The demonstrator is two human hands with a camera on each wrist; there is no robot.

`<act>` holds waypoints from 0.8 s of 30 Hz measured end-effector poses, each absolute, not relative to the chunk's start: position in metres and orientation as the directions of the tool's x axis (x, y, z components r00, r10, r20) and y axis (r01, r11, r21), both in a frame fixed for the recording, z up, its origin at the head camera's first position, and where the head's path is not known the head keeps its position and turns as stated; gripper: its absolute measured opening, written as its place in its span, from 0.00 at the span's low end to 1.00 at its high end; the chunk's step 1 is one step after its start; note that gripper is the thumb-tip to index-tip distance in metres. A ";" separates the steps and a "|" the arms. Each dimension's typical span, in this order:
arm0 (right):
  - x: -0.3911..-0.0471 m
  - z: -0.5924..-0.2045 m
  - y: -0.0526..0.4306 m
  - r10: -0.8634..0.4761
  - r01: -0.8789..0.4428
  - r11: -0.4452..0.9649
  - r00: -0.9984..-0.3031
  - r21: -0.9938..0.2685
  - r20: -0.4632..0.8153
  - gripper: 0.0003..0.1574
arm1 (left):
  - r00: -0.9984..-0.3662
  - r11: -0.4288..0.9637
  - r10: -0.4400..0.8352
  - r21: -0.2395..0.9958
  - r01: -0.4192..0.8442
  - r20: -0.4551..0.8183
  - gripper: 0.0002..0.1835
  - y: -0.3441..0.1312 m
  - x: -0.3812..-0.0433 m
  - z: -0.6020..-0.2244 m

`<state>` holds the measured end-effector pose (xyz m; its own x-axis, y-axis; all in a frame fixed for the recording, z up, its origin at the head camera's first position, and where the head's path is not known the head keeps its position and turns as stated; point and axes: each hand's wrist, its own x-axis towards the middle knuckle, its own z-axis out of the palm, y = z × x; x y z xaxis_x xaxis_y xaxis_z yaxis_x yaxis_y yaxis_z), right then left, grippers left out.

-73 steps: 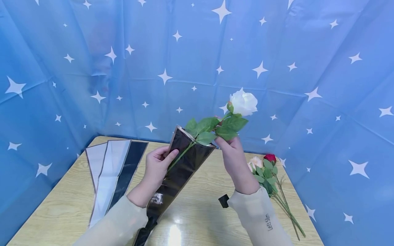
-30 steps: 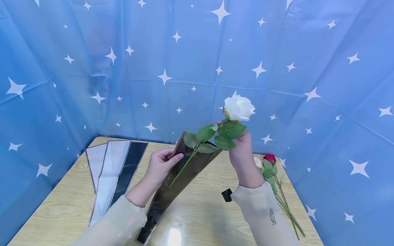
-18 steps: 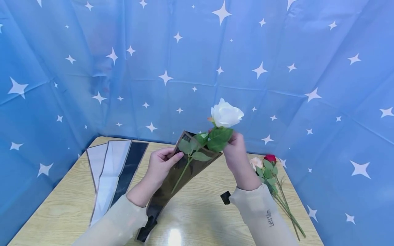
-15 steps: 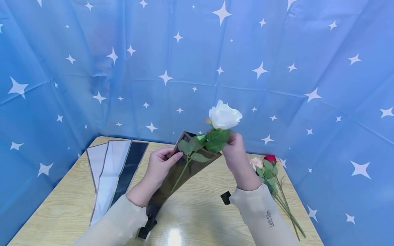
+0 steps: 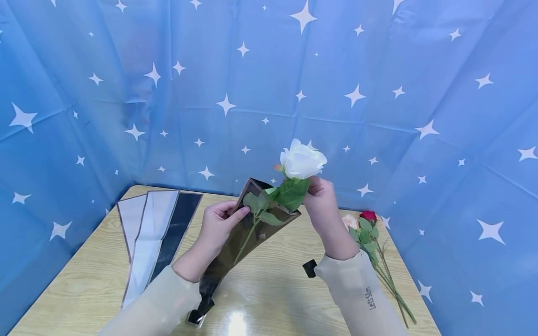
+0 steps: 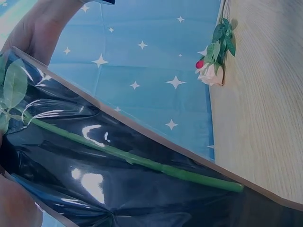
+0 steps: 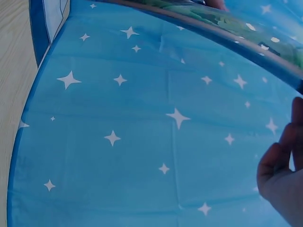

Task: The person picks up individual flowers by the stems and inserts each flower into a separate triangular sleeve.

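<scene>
A white artificial rose (image 5: 303, 159) leans at a slant, its stem and lower leaves inside a dark see-through flower sleeve (image 5: 222, 261). My left hand (image 5: 216, 226) pinches the left edge of the sleeve near its mouth, thumb on the front. Just below the bloom, my right hand (image 5: 323, 203) holds the rose by its upper part; the fingertips are partly hidden behind the bloom and a leaf. In the left wrist view the green stem (image 6: 142, 161) shows through the film, its cut end far down the sleeve. The right wrist view catches curled right fingers (image 7: 274, 163) at its edge.
Flat white sleeves (image 5: 153, 233) and a dark one (image 5: 178, 228) lie fanned on the wooden table (image 5: 71, 280) at left. On the right lie a red rose (image 5: 368, 216) and pale pink roses (image 5: 350, 221). A blue starred curtain (image 5: 269, 84) hangs behind.
My right hand has brought the white rose down and to the left, so its stem and lower leaves now sit deeper in the sleeve. My left hand keeps its pinch on the edge.
</scene>
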<state>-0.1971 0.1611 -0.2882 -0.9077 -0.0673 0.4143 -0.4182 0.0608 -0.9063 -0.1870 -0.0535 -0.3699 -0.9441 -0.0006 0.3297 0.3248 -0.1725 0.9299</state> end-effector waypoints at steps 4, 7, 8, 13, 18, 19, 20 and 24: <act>-0.197 -0.290 0.161 -0.112 -0.459 0.115 -0.887 -0.881 0.448 0.23 | -0.946 -0.181 -0.014 0.930 0.321 0.324 0.12 -0.052 -0.187 -0.368; -0.196 -0.291 0.161 -0.170 -0.465 0.121 -0.880 -0.877 0.443 0.21 | -0.950 -0.193 -0.017 0.931 0.311 0.313 0.11 -0.052 -0.186 -0.367; -0.196 -0.291 0.162 -0.183 -0.455 0.120 -0.884 -0.882 0.431 0.20 | -0.951 -0.195 -0.019 0.931 0.307 0.310 0.10 -0.052 -0.186 -0.367; -0.194 -0.290 0.162 -0.181 -0.370 0.061 -0.917 -0.927 0.354 0.17 | -0.950 -0.192 -0.024 0.931 0.311 0.313 0.11 -0.051 -0.186 -0.368; -0.194 -0.289 0.162 -0.168 -0.315 0.013 -0.936 -0.949 0.309 0.16 | -0.946 -0.180 -0.025 0.930 0.322 0.323 0.13 -0.050 -0.186 -0.369; -0.193 -0.289 0.162 -0.164 -0.312 0.016 -0.938 -0.950 0.306 0.17 | -0.946 -0.178 -0.026 0.930 0.323 0.323 0.13 -0.050 -0.186 -0.369; -0.194 -0.289 0.162 -0.163 -0.314 0.005 -0.937 -0.949 0.309 0.17 | -0.946 -0.177 -0.026 0.930 0.323 0.323 0.13 -0.050 -0.186 -0.369; -0.195 -0.291 0.160 -0.163 -0.294 -0.008 -0.943 -0.956 0.292 0.16 | -0.944 -0.173 -0.028 0.929 0.328 0.328 0.13 -0.050 -0.186 -0.369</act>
